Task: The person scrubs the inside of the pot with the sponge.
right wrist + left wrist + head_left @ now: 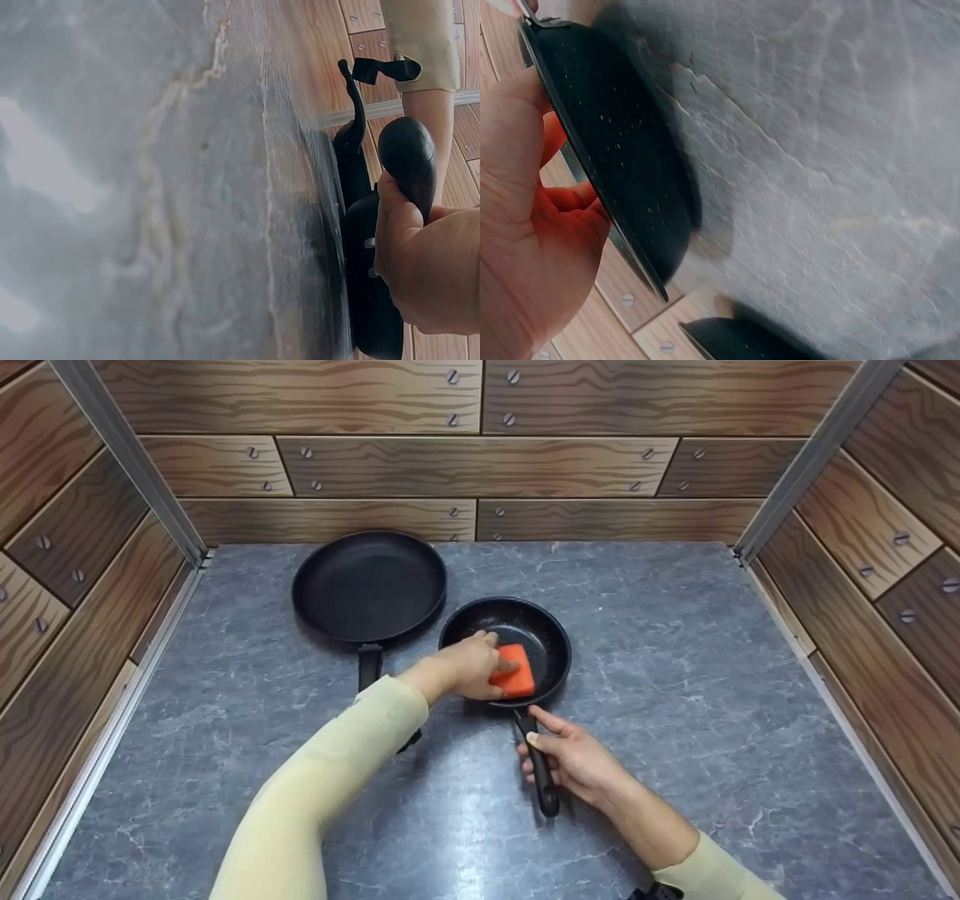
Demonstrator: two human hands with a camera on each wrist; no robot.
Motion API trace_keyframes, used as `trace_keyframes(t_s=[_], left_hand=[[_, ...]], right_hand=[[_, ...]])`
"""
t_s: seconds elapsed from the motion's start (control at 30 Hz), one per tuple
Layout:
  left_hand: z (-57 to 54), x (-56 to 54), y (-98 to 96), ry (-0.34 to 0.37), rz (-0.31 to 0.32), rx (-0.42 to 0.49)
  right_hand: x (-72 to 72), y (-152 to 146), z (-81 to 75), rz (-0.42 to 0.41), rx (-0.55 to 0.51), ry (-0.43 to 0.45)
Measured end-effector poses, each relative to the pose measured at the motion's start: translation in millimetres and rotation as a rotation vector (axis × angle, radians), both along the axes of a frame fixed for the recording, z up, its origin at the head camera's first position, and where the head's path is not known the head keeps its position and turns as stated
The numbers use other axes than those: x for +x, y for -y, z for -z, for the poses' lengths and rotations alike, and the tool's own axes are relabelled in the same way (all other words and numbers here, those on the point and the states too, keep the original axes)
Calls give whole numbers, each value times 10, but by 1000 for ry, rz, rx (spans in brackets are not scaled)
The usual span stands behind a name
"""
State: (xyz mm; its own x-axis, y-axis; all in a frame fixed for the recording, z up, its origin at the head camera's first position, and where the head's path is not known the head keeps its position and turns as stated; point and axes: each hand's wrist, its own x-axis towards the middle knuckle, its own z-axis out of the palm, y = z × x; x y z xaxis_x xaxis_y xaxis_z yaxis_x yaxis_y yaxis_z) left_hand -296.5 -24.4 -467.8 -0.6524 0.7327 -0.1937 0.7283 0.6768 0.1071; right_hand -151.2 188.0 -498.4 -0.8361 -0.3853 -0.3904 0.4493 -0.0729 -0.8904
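Note:
A small black frying pan point(556, 641) with pale specks inside sits at the middle of the grey table. My left hand point(474, 666) reaches into it and grips an orange sponge point(523, 679) against the pan's inside, index finger lying over its top. In the left wrist view, the pan's outer wall point(622, 142) hides most of the sponge, with the left hand point(547, 202) behind the rim. My right hand point(581, 761) holds the pan's black handle point(546, 787), thumb on top near the pan. The handle's rounded end point(409, 154) shows above the right hand point(427, 262) in the right wrist view.
A larger black frying pan point(369, 585) stands to the back left, its handle point(370, 666) pointing toward me and partly hidden under my left forearm. Wood-patterned walls point(480, 465) close off the table point(675, 645) at the back and both sides.

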Motion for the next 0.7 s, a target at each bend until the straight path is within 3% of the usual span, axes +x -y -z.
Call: trace_keyframes(t_s=[0.7], left_hand=[[109,-52,-161,-66,3,72]], right_hand=[[-1,-10,11,8,7,12]])
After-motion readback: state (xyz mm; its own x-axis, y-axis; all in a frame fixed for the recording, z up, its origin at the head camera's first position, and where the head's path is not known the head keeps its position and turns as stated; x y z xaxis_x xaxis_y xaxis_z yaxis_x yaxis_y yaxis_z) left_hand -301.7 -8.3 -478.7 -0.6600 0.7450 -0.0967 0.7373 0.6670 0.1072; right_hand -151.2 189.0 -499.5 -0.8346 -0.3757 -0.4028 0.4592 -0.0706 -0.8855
